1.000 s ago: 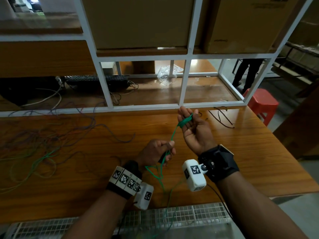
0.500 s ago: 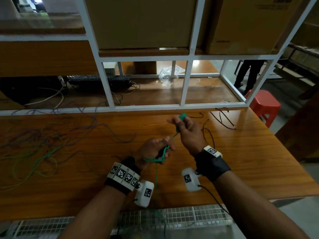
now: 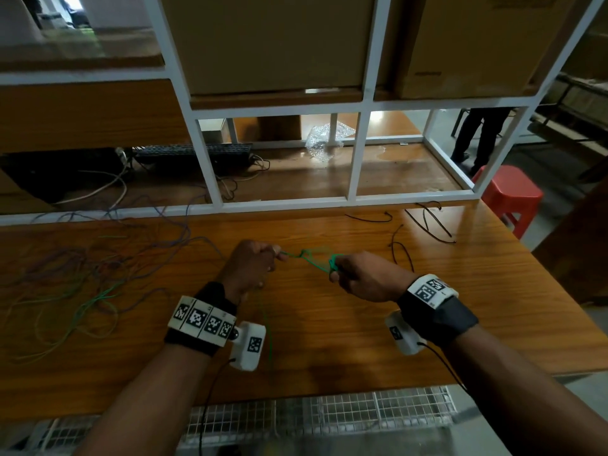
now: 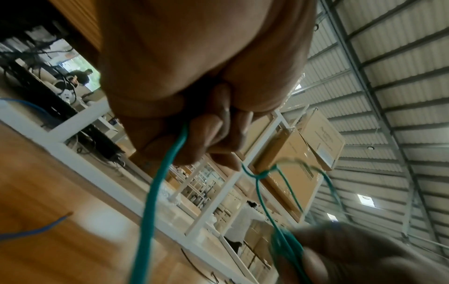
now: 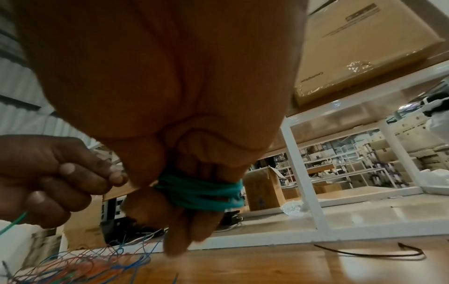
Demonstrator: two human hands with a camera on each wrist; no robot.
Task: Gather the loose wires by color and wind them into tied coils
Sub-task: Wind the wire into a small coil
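A green wire (image 3: 304, 255) runs taut between my two hands, low over the wooden table (image 3: 329, 340). My left hand (image 3: 274, 255) is a fist gripping one end; its fingers (image 4: 206, 138) curl round the wire (image 4: 170, 163), whose tail (image 3: 268, 330) hangs toward the table's front edge. My right hand (image 3: 335, 271) is palm down, with several green turns (image 5: 201, 194) wound round its fingers (image 5: 184, 230). A small knot (image 4: 263, 173) sits in the strand between the hands.
A tangle of loose purple, green and yellow wires (image 3: 82, 274) covers the table's left. Short black wires (image 3: 427, 222) lie at the back right. Behind stands a white shelf frame (image 3: 355, 159) with a keyboard (image 3: 194, 153). A red stool (image 3: 510, 192) is beyond the right edge.
Both hands have dropped toward the table and pulled apart. The right hand has turned palm down, and the green wire now runs level and taut instead of slanting upward.
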